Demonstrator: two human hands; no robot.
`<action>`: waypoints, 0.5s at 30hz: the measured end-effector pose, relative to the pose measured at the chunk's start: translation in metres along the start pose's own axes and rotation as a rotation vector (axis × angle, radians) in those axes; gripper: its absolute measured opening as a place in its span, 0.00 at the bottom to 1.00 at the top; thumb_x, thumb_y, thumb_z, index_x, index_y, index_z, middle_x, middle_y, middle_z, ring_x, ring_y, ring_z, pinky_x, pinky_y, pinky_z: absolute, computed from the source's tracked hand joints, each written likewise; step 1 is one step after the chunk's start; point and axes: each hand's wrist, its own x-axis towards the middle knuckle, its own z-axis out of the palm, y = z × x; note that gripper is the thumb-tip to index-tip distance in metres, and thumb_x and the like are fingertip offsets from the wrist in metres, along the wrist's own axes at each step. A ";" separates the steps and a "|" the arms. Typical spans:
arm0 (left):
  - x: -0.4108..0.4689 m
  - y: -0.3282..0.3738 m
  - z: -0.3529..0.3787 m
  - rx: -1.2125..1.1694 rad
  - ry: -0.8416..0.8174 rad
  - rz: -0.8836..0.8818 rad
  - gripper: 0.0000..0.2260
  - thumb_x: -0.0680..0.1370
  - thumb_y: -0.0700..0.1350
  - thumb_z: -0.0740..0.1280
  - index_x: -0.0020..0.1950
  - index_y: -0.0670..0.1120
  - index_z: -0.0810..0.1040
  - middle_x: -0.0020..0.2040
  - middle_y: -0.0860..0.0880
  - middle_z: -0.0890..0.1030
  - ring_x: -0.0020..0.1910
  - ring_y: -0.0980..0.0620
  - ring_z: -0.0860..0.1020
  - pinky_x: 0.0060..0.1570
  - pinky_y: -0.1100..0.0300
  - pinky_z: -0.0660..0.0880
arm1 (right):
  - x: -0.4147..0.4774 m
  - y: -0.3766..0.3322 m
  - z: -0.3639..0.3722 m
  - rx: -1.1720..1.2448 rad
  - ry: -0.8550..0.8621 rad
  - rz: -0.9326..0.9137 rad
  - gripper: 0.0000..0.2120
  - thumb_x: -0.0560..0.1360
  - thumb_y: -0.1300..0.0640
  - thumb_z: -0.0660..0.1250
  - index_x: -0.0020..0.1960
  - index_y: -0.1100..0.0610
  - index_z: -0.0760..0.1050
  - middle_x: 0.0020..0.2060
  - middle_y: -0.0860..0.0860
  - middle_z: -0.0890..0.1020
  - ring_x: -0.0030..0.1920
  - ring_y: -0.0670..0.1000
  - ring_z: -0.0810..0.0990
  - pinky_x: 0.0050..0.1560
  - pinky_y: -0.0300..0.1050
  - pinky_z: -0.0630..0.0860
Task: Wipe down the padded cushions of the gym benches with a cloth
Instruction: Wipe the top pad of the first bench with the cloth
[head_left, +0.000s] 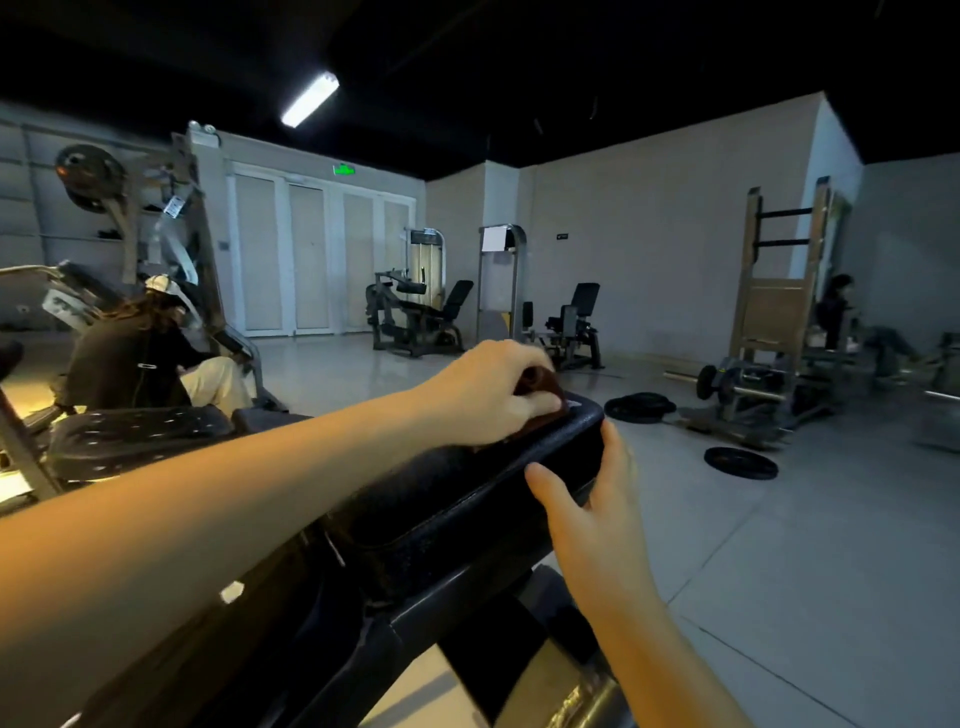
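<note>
— Where was the cloth (541, 387)?
— My left hand (493, 397) gripped it, bunched, on the far end of the cushion (447, 499). It seemed soft and light. My right hand (592, 506) clasped the cushion's firm side.

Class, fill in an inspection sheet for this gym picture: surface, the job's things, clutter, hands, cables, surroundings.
Surface: black cushion of the near bench, padded, with a stitched edge, on a dark metal frame.
Job's things: dark brown cloth bunched on the cushion's far end; second cushion to the left.
Clutter: weight plates and a barbell lie on the floor.
Hands: left hand grips the cloth against the cushion; right hand holds the cushion's right edge.
Cables: nothing seen.
Surroundings: seated person at left, seated machines farther back, white doors, green exit sign, one ceiling light.
</note>
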 end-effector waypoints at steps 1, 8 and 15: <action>-0.001 -0.012 -0.005 0.052 -0.005 -0.036 0.07 0.80 0.51 0.70 0.53 0.49 0.81 0.48 0.53 0.82 0.46 0.54 0.80 0.49 0.57 0.77 | 0.000 -0.001 0.000 -0.002 -0.003 0.003 0.34 0.75 0.47 0.71 0.77 0.41 0.60 0.67 0.38 0.68 0.67 0.40 0.69 0.67 0.47 0.70; 0.035 -0.041 -0.001 0.086 0.097 -0.309 0.09 0.80 0.50 0.70 0.52 0.44 0.82 0.49 0.46 0.84 0.47 0.45 0.81 0.47 0.54 0.75 | -0.001 -0.004 0.001 -0.044 0.011 -0.007 0.40 0.70 0.38 0.68 0.79 0.43 0.59 0.69 0.41 0.69 0.68 0.42 0.70 0.70 0.52 0.71; -0.006 0.016 0.007 -0.024 0.019 0.041 0.03 0.80 0.48 0.70 0.52 0.50 0.80 0.48 0.54 0.82 0.48 0.55 0.80 0.50 0.60 0.76 | 0.000 -0.001 0.000 -0.001 0.008 0.010 0.34 0.73 0.46 0.70 0.76 0.41 0.62 0.66 0.40 0.70 0.65 0.40 0.71 0.65 0.46 0.71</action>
